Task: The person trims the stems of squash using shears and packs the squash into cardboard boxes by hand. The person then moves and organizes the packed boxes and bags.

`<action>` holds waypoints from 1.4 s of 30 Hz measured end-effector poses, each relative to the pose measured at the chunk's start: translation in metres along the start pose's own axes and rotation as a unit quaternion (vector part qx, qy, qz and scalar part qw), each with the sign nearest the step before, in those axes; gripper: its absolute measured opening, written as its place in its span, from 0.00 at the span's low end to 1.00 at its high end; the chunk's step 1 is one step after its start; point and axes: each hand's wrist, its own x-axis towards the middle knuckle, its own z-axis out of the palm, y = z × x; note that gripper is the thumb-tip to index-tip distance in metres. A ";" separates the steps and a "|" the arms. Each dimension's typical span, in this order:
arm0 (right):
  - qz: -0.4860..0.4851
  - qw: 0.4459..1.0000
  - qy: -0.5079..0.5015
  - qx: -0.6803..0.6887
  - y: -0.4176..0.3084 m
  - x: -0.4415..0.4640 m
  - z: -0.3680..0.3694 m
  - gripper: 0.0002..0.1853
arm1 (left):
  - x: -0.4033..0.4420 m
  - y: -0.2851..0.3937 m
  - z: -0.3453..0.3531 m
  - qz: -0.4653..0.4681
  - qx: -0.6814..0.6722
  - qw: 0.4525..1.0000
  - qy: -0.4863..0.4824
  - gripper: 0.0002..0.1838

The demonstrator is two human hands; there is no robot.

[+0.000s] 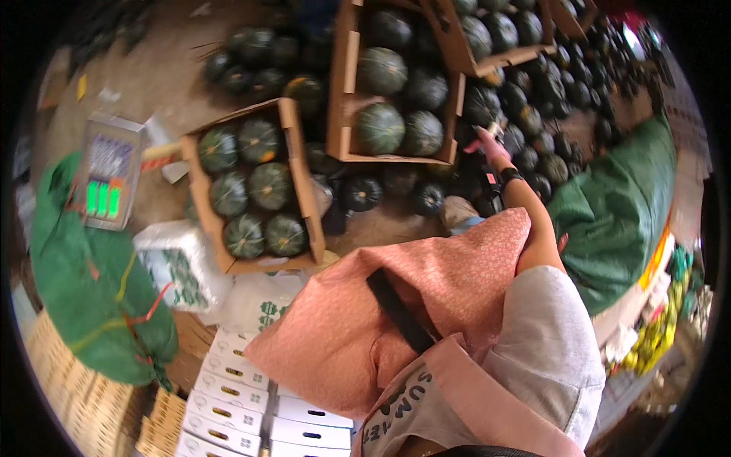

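My right hand (495, 146), in a pink glove, reaches far forward among dark green pumpkins on the floor. A small pale piece shows at its fingertips; whether it is a stem or something held, I cannot make out. The nearest pumpkin (482, 105) lies just beyond the fingers. A dark band circles my wrist. To the left of the hand stands a cardboard box (457, 114) with several large pumpkins (381, 128) in it. My left hand is outside the view.
A second box (298, 179) of pumpkins stands left, beside a scale (110, 171) with a green display. Green sacks (620, 213) lie at both sides. White cartons (228, 392) are stacked below, near a plastic-wrapped pack (183, 266). Loose pumpkins (362, 194) lie around the boxes.
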 end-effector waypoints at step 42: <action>-0.028 0.862 -0.421 -0.282 0.193 -0.410 0.018 0.30 | -0.017 0.357 -0.175 0.694 -0.407 0.433 -0.406 0.14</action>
